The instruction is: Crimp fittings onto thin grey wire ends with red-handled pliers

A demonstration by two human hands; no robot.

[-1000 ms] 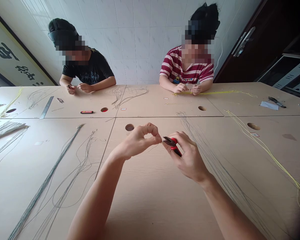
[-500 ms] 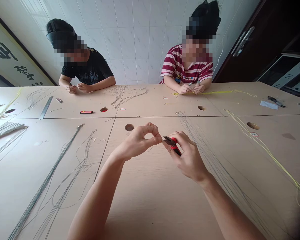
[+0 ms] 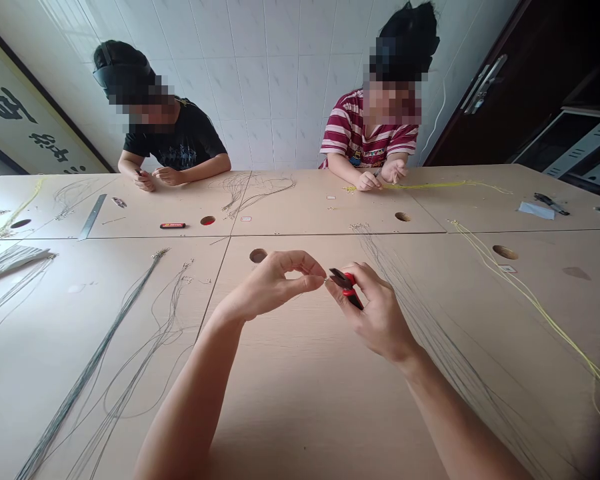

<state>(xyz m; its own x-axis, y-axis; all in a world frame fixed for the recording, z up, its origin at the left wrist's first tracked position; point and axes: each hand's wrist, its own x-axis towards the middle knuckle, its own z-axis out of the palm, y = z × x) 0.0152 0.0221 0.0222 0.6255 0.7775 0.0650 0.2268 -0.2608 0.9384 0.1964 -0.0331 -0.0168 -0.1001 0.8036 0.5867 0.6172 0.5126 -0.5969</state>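
Red-handled pliers (image 3: 349,289) with dark jaws are gripped in my right hand (image 3: 377,313), the jaws pointing left. My left hand (image 3: 280,283) is pinched, thumb and fingertips together, right beside the jaws. A tiny light-coloured piece shows at those fingertips, too small to name. To the right of my right hand, a bundle of thin grey wires (image 3: 430,327) runs toward me. Left of my left arm lie a thick grey wire bundle (image 3: 107,340) and a looser bunch of wires (image 3: 155,340).
Yellow wires (image 3: 535,300) lie at the right. Across the table (image 3: 280,400) two people sit working with their hands. Round holes pierce the tabletop, one (image 3: 257,256) just behind my left hand. A metal ruler (image 3: 93,217) and a red marker-like stick (image 3: 173,225) lie farther off.
My left fingers have flattened, with the fingertips still by the pliers. The pliers' jaws have shifted slightly right and up. The person in stripes has moved one hand apart from the other.
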